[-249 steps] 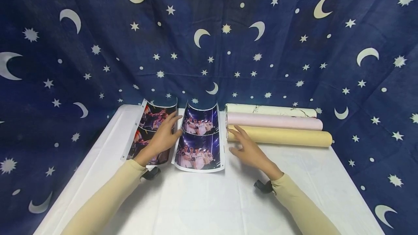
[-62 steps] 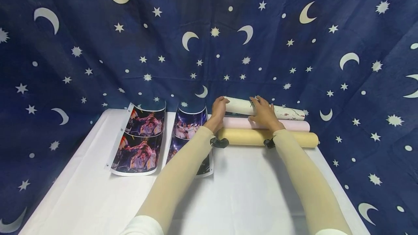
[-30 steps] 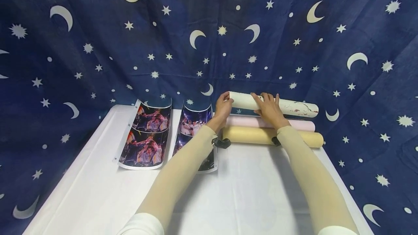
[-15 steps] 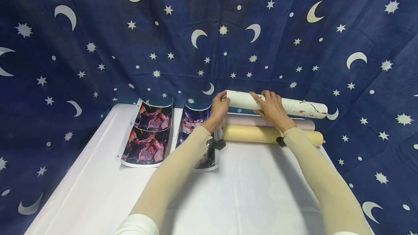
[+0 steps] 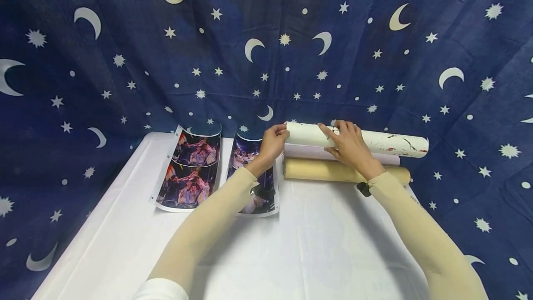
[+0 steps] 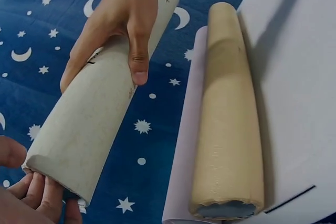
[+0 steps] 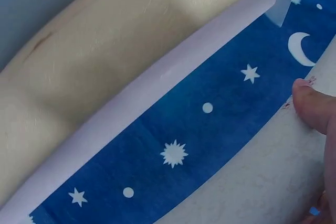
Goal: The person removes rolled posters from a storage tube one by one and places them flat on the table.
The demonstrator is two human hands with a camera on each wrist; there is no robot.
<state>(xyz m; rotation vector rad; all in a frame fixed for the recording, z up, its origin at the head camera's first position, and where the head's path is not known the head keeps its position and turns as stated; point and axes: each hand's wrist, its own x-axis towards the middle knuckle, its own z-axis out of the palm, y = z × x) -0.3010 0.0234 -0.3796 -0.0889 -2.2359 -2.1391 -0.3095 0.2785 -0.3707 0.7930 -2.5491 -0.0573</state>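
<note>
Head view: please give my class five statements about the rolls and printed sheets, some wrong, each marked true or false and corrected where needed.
1. The right grip and left grip both hold the patterned white roll. True.
2. The yellow roll and pink roll lie side by side. True.
3. The pink roll is nearer the person than the yellow roll. False: the yellow roll is nearer.
4. Two printed sheets lie left of the rolls. True.
5. The left grip holds the yellow roll. False: it holds the white roll's left end.

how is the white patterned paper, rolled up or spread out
Rolled up: the white patterned paper forms a long tube, held by the left hand and right hand.
</note>
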